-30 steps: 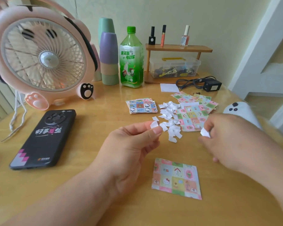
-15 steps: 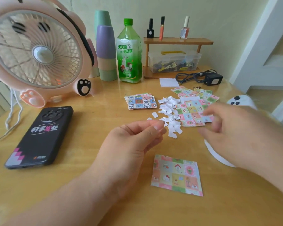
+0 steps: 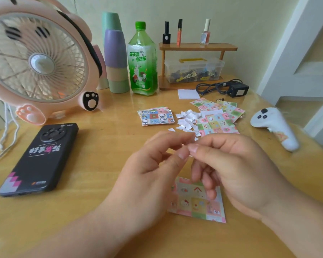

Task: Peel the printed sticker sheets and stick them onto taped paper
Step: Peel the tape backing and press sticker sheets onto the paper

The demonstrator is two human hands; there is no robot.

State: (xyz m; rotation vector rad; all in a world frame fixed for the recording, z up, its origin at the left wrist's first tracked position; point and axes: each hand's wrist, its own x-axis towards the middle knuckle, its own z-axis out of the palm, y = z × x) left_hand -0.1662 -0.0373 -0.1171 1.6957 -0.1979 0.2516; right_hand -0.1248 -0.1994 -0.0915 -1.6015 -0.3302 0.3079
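Head view: left hand (image 3: pixel 153 175) and right hand (image 3: pixel 233 172) meet fingertip to fingertip, pinching a tiny white paper bit (image 3: pixel 191 155), blurred and mostly hidden. Beneath them a sticker sheet (image 3: pixel 194 204) lies near the table's (image 3: pixel 101 146) front edge, half covered. White scraps (image 3: pixel 186 120) lie mid-table. Green bottle (image 3: pixel 142 67) reads "电动车"; phone (image 3: pixel 39 157) reads "好事发生". Clear box (image 3: pixel 194 68) holds small dark items.

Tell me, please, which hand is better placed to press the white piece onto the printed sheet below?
Probably the right hand: its lower fingers hang directly over the printed sheet, while the left hand sits beside it. Both pinch the white piece.
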